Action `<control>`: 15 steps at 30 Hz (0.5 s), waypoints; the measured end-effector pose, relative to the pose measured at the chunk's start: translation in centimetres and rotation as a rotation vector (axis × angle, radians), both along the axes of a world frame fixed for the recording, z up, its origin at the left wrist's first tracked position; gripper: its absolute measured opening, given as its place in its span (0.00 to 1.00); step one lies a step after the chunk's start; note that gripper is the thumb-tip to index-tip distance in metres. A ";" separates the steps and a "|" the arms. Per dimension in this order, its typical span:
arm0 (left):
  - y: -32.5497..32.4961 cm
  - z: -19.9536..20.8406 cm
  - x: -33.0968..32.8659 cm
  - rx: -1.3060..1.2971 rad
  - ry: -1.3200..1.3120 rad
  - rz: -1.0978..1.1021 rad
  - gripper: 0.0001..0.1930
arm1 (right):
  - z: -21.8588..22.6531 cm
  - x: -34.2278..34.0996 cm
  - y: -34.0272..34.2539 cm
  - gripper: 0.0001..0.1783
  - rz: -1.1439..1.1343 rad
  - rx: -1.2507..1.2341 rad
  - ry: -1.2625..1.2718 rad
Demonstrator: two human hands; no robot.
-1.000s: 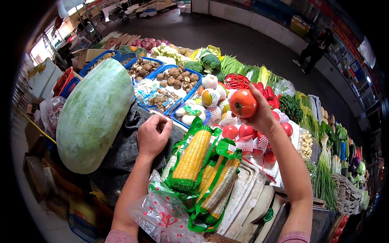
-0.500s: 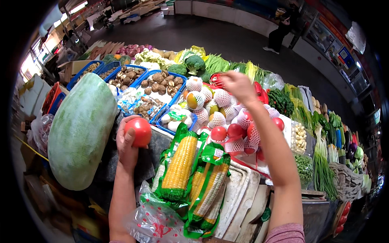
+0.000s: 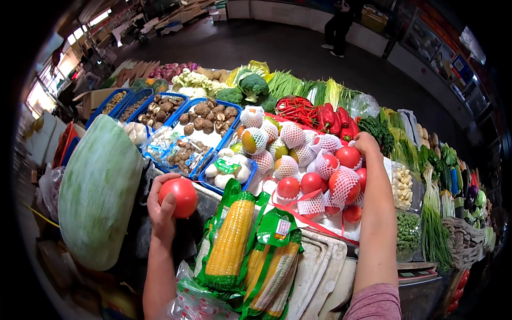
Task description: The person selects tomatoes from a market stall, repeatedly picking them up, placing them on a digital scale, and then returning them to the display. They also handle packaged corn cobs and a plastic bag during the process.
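My left hand is closed round a big red tomato, the thumb across its near side, between the large pale green winter melon and the packed corn cobs. Reaching over the pile, my right hand is curled at the right edge of another tomato; its fingertips are partly hidden. More tomatoes lie below it, some in white foam nets. Greenish-yellow fruits in foam nets sit to their left. Red peppers are just beyond my right hand.
Blue trays hold brown mushrooms, and a small one holds white mushrooms. Broccoli and leafy greens line the far edge. Peeled garlic, peas and green onions lie right. A thin plastic bag is near. A person stands beyond.
My right hand has moved right and nearer, from above the red peppers to the tomato pile. My left hand still holds its tomato. The person in the background has shifted left.
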State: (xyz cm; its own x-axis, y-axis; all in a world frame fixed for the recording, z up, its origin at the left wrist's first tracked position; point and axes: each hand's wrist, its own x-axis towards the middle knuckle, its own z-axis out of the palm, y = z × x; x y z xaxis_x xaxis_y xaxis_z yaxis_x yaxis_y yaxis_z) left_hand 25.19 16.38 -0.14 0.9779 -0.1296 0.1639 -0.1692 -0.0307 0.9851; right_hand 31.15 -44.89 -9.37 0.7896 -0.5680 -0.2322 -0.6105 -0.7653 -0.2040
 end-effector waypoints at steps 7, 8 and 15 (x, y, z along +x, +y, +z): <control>0.0 0.5 0.1 0.026 -0.027 -0.003 0.43 | -2.5 -1.0 -3.5 0.11 -0.071 0.204 -0.473; 0.0 0.3 0.2 0.015 -0.016 -0.010 0.43 | -3.1 -1.2 -4.5 0.11 -0.066 0.293 -0.550; 0.2 0.4 0.0 -0.008 0.006 -0.025 0.42 | 0.1 -0.8 -3.2 0.09 -0.271 0.865 -0.911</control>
State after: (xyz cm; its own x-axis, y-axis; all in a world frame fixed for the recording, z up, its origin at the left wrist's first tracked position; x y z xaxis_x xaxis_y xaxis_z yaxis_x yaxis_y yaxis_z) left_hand 25.23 16.63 0.25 0.9754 -0.1527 0.1592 -0.1638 -0.0181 0.9863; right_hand 30.36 -48.11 -9.25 0.7406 -0.6705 -0.0444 -0.1036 -0.0487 -0.9934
